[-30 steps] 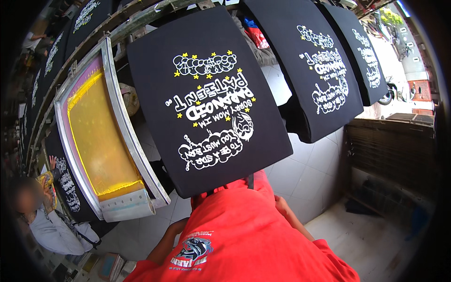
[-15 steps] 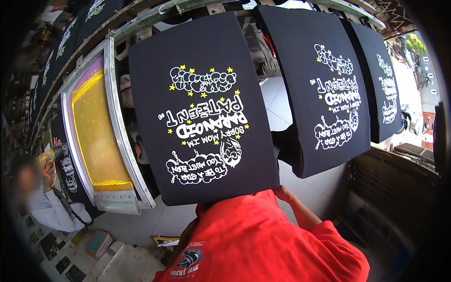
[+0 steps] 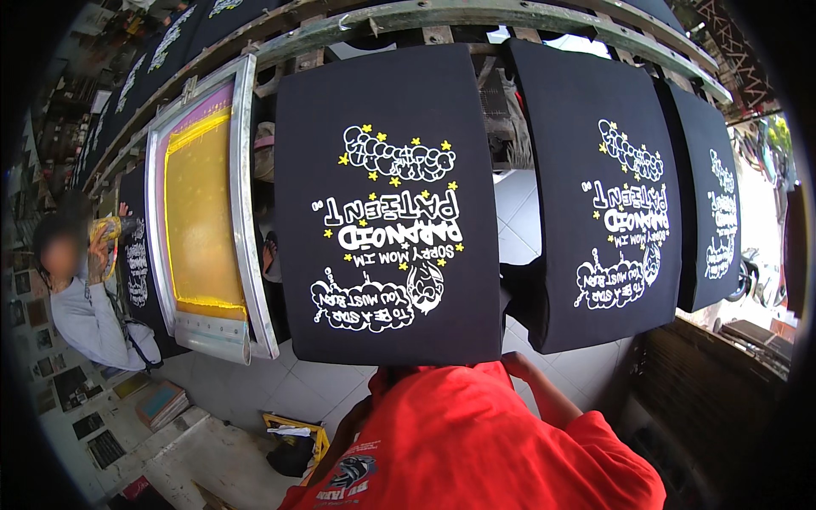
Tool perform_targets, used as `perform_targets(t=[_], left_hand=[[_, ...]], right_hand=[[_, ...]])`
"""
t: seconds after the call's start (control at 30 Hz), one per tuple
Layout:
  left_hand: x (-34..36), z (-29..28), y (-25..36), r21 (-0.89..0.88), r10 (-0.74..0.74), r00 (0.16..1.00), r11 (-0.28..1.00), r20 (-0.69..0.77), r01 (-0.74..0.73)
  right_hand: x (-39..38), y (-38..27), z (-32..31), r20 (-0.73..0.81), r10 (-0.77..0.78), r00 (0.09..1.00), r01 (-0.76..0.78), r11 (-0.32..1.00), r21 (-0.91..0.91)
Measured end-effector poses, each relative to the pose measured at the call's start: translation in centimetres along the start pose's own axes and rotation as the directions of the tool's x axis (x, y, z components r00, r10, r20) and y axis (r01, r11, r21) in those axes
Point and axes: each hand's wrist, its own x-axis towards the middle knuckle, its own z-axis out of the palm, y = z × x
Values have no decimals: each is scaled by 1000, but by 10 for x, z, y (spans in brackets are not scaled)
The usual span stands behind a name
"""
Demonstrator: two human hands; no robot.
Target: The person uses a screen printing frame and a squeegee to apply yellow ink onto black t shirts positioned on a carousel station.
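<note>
Straight in front of me a black T-shirt (image 3: 387, 98) lies stretched flat on a printing board, with a white print and small yellow stars. My right hand (image 3: 516, 365) is at its near right corner, beside or just under the edge; the fingers are hidden. Of my left hand nothing shows; my red shirt (image 3: 476, 442) and the board cover that side. To the left, a metal-framed printing screen (image 3: 204, 212) carries yellow ink across its mesh and along its borders.
More printed black shirts on boards, one close by (image 3: 595, 110) and one farther (image 3: 718, 127), stand to the right. A metal rail (image 3: 382, 21) runs behind them. A person in a grey top (image 3: 98, 319) is at the far left. A wooden panel (image 3: 722, 365) stands at the lower right.
My view has swung a little, so the shirts and screen sit farther right in the picture. My right hand stays by the same shirt corner. The printed shirt looks unchanged.
</note>
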Motion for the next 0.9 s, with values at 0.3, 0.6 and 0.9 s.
perform_targets(t=[0.3, 0.6, 0.9], left_hand=[[3, 19, -9, -17, 42, 998, 999, -43, -43], [-10, 21, -40, -7, 58, 995, 998, -82, -59], [-2, 15, -71, 21, 118, 989, 993, -90, -117]], right_hand=[[25, -1, 3, 254, 413, 874, -484, 708, 514], [39, -11, 12, 403, 259, 878, -475, 580, 662], [43, -39, 24, 569, 263, 779, -583, 637, 504]])
